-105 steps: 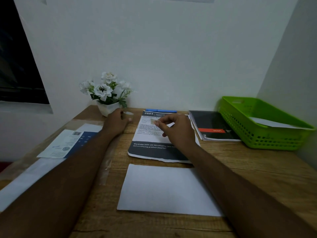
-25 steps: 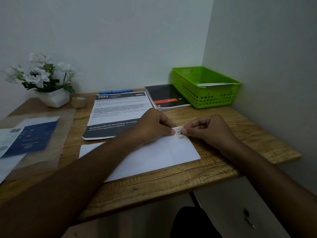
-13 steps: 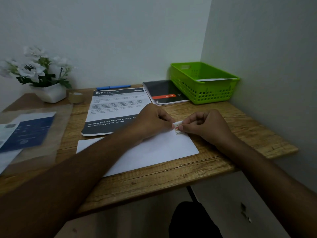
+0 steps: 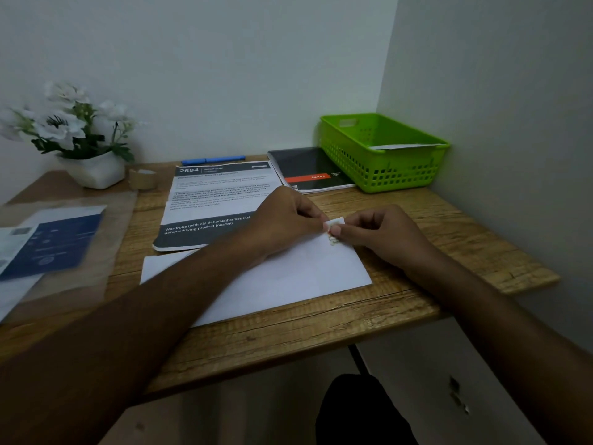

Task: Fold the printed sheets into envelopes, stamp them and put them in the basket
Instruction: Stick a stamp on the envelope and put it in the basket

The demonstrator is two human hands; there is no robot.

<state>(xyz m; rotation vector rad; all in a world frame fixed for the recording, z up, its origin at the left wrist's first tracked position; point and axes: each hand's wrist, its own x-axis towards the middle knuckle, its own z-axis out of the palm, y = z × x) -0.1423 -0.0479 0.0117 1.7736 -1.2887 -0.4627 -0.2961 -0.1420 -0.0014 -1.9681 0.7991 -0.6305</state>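
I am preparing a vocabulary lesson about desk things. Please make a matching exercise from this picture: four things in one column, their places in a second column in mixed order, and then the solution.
Things
1. stamp
2. blue pen
3. roll of tape
4. green basket

Places
A. beside the white flower pot
B. in the far right corner of the table, with a white paper inside
C. pinched by the left hand and the right hand over the white envelope
D. along the wall, behind the printed sheet

Pairs: 1-C, 2-D, 3-A, 4-B
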